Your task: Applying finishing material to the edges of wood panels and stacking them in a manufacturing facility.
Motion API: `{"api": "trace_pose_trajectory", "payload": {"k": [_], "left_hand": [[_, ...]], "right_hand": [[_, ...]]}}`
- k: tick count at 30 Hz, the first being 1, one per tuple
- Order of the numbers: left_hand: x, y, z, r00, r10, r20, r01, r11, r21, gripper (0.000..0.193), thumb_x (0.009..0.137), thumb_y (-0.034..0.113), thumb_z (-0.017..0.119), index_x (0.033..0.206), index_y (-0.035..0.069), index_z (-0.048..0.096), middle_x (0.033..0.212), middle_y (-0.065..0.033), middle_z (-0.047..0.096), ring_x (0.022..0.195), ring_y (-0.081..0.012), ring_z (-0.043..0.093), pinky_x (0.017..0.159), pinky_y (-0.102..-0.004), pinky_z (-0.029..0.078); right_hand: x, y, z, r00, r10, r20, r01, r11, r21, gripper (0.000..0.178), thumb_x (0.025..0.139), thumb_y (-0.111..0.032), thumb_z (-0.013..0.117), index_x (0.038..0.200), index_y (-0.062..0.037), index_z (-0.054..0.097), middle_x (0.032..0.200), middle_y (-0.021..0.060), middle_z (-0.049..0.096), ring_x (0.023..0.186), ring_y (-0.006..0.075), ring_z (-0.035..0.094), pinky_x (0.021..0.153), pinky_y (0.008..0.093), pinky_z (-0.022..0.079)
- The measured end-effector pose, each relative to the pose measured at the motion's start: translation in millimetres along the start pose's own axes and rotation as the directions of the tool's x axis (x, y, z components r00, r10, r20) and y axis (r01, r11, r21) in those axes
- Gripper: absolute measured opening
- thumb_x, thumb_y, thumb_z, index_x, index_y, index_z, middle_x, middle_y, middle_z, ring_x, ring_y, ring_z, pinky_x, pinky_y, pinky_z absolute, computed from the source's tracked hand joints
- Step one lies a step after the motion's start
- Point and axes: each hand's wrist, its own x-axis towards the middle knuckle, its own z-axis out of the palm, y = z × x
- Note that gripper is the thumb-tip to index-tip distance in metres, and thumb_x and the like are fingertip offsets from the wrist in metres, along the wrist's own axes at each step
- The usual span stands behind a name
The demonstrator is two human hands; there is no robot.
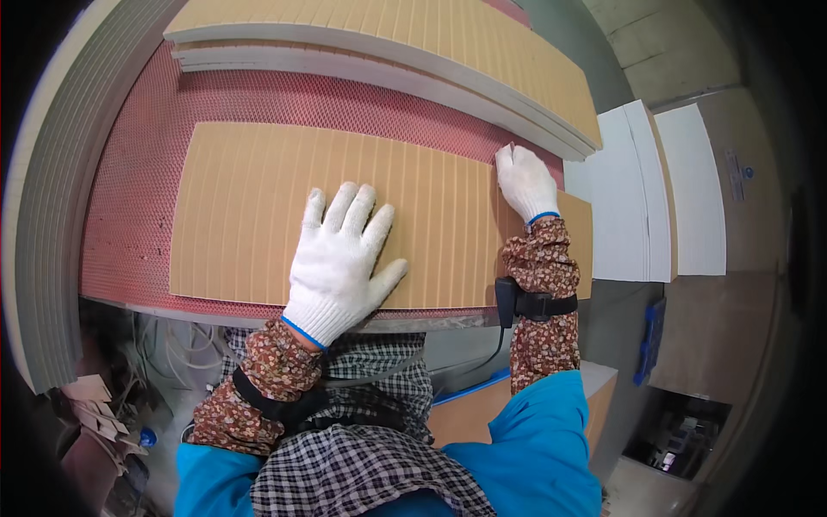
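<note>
A tan panel (pixel 233 215) with evenly spaced grooves lies flat on the red mesh-textured tabletop (pixel 129 198). My left hand (pixel 343 250), in a white knit glove with a blue cuff edge, rests on the panel's middle, fingers spread. Over the panel's far edge, toward its right end, my right hand (pixel 525 181) is closed in a matching glove. Its thumb and fingers are pinched together, and whatever may be between them is too small to make out. Just beyond that hand is a stack of similar tan panels (pixel 413 43) with pale edges.
White boards (pixel 633 198) stand in a block to the right of the table. Along the left side runs a tall stack of grey-edged panels (pixel 77 164). Cables (pixel 177 345) hang below the table's near edge. Scrap pieces (pixel 95 414) are piled at the lower left.
</note>
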Motion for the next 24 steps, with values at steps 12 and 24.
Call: {"api": "trace_pose_trajectory", "payload": {"k": [12,24], "left_hand": [[3.4,-0.1,0.4,0.996,0.071,-0.047,-0.07,0.997,0.023,0.068,0.083,0.041,0.081,0.137,0.005,0.062,0.144,-0.02,0.055,0.141,-0.0416,0.047,0.122,-0.0626,0.029],[1.3,3.9,-1.9,0.998,0.068,0.009,-0.069,0.997,0.046,0.067,0.086,0.043,0.079,0.137,0.005,0.061,0.146,-0.0195,0.053,0.143,-0.0415,0.044,0.123,-0.0634,0.028]], "right_hand": [[-105.4,75.2,1.3,0.916,0.233,-0.327,-0.122,0.938,0.325,0.052,0.108,-0.043,0.039,0.104,0.0003,0.067,0.097,0.0285,0.07,0.099,0.0498,0.066,0.087,0.0602,0.05],[-142.6,234.5,46.4,0.761,0.61,-0.222,-0.532,0.782,0.325,0.061,0.106,-0.045,0.035,0.11,0.0043,0.07,0.112,0.035,0.069,0.112,0.0545,0.062,0.096,0.0622,0.045]]}}
